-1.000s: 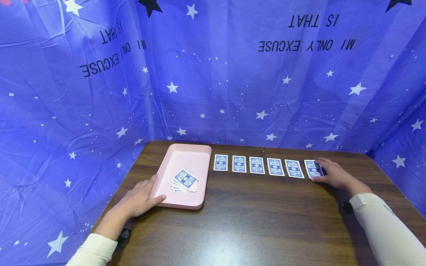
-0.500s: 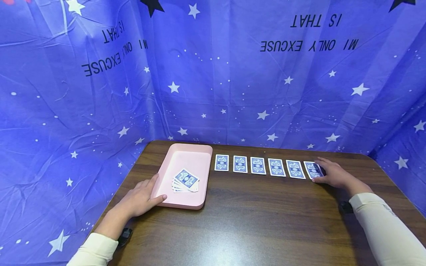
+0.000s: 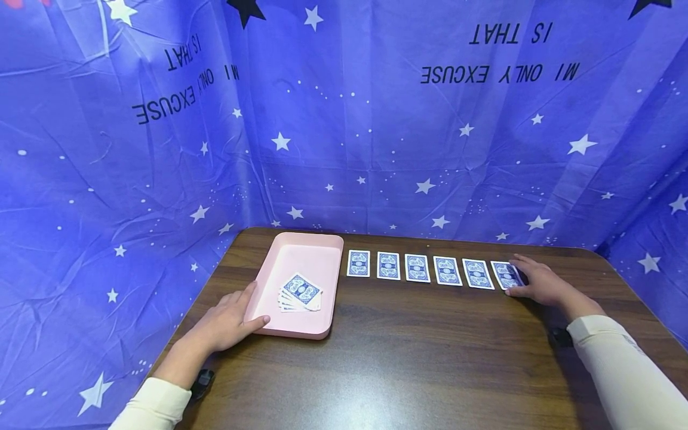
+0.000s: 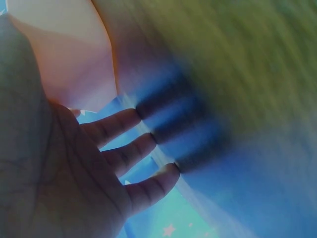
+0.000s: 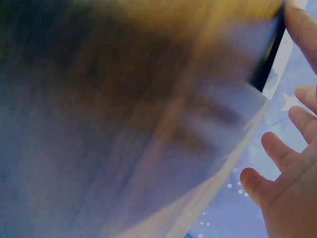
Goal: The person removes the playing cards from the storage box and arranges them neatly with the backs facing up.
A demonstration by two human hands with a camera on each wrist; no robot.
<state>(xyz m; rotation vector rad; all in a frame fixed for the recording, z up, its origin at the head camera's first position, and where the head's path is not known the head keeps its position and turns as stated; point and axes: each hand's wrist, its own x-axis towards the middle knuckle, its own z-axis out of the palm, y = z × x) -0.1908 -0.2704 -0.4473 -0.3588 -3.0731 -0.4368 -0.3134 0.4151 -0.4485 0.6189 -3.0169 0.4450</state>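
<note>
My left hand [image 3: 226,319] rests against the near left corner of a pink tray [image 3: 332,280], its thumb over the near rim. In the left wrist view its fingers [image 4: 124,154] are extended, tips down at the tabletop, beside the tray's pale wall [image 4: 74,54]. A fanned stack of playing cards [image 3: 301,292], blue backs up, lies inside. At the row's right end, my right hand [image 3: 543,283] pinches a playing card [image 3: 505,276] between thumb and index finger, across its near and far edges. The right wrist view shows the thumb [image 5: 302,25] at the card's white edge and the other fingers spread.
Left of that card, several face-down playing cards [image 3: 416,268] form a spaced row along the back of the brown wooden table [image 3: 408,340]. Blue star-printed cloth [image 3: 376,149] hangs behind the table and at both sides.
The head view has shifted very slightly. Both hands, the tray and the cards keep their places.
</note>
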